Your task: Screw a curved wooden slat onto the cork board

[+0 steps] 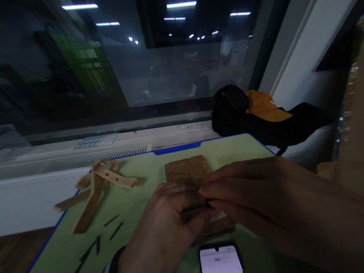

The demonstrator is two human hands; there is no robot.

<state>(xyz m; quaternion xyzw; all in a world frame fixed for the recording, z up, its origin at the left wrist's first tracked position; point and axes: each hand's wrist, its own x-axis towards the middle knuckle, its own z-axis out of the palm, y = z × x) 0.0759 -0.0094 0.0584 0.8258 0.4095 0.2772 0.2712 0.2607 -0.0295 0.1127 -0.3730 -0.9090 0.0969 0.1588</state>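
My left hand (173,222) and my right hand (257,193) meet over a brown speckled block (187,168) lying on the light green tabletop (140,167). Both hands are closed, fingertips pressed together around something small and dark that I cannot make out. A pale strip shows under the fingertips. The block's middle is hidden by my hands; its far end and part of its near edge show. Just in front of the near edge lies a phone (221,264) with a lit screen.
Curved wooden pieces (93,199), one with holes, lie at the left. Several thin dark screws or nails (116,230) are scattered nearby. A radiator (22,201) and window sill stand behind; an orange cap (267,105) rests on dark cloth, with cardboard (360,129) at right.
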